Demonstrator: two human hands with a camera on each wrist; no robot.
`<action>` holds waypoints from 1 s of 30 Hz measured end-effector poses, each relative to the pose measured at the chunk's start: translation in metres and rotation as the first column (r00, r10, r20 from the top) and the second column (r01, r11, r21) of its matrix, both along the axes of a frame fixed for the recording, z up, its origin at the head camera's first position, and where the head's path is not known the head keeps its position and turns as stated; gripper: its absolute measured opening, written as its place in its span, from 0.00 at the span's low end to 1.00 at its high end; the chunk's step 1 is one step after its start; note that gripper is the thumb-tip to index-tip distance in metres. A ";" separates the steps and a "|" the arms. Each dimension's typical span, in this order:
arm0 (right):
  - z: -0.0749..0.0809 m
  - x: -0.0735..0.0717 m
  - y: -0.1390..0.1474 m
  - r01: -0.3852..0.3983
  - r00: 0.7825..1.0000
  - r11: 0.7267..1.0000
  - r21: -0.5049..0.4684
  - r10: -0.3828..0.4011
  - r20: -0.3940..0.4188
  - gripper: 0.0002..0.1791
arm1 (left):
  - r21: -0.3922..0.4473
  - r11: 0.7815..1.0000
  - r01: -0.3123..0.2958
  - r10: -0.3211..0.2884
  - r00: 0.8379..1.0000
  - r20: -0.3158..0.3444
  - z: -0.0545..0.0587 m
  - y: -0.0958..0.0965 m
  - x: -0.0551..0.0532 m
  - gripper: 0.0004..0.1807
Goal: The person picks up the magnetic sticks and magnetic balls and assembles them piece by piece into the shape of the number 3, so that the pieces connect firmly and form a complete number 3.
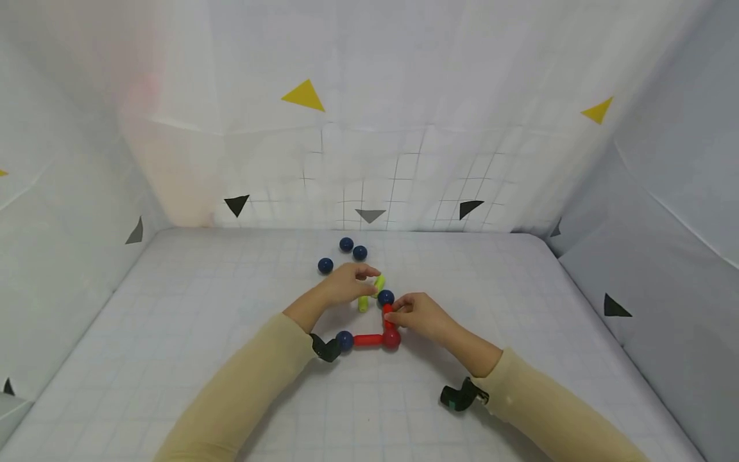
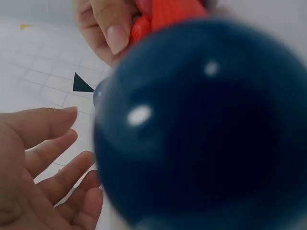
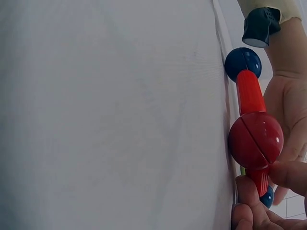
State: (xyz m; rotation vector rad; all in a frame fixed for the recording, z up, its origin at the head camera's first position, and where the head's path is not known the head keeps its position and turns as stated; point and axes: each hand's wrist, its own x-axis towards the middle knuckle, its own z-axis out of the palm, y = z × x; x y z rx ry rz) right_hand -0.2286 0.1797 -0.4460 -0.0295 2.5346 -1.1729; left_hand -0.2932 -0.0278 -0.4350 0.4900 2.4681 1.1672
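Observation:
My right hand (image 1: 424, 316) pinches a red rod (image 1: 387, 316) between thumb and fingers. That rod joins a blue ball (image 1: 386, 297) at its far end to a red ball (image 3: 256, 140) at its near end. From the red ball a second red rod (image 1: 368, 340) runs left to another blue ball (image 2: 201, 124), making an L shape. My left hand (image 1: 346, 283) is beside the far blue ball, its fingers loosely spread and holding nothing, as the left wrist view shows. Just under its fingertips lie yellow-green rods (image 1: 363, 303), partly hidden by the hand.
Three loose blue balls lie beyond my left hand, one ball (image 1: 326, 265) nearer than the others. The white gridded table (image 1: 231, 269) is enclosed by white sheet walls with yellow and black triangles. A wrist camera (image 1: 326, 348) on the left sleeve overlaps the near blue ball in the head view.

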 end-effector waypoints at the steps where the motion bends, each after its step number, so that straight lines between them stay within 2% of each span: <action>1: 0.000 0.001 0.000 0.001 1.000 1.000 -0.004 -0.001 0.001 0.16 | -0.011 1.000 0.009 -0.009 1.000 0.003 0.000 0.001 -0.001 0.25; 11: 0.002 0.002 0.001 -0.005 1.000 1.000 -0.015 0.005 -0.003 0.16 | -0.102 0.990 0.101 -0.103 0.994 -0.023 -0.001 0.006 -0.014 0.30; 16: 0.003 0.002 0.001 -0.007 1.000 1.000 -0.016 0.007 -0.003 0.16 | -0.134 0.981 0.138 -0.138 0.990 0.008 0.008 0.005 -0.015 0.30; 21: 0.003 0.001 0.003 -0.016 1.000 1.000 -0.018 0.015 -0.004 0.17 | -0.150 0.976 0.157 -0.153 0.988 0.038 0.017 0.007 -0.017 0.30; 30: -0.002 0.002 0.004 -0.037 0.999 0.999 -0.013 0.037 0.008 0.16 | -0.186 0.968 0.167 -0.158 0.986 0.062 0.018 0.010 -0.022 0.30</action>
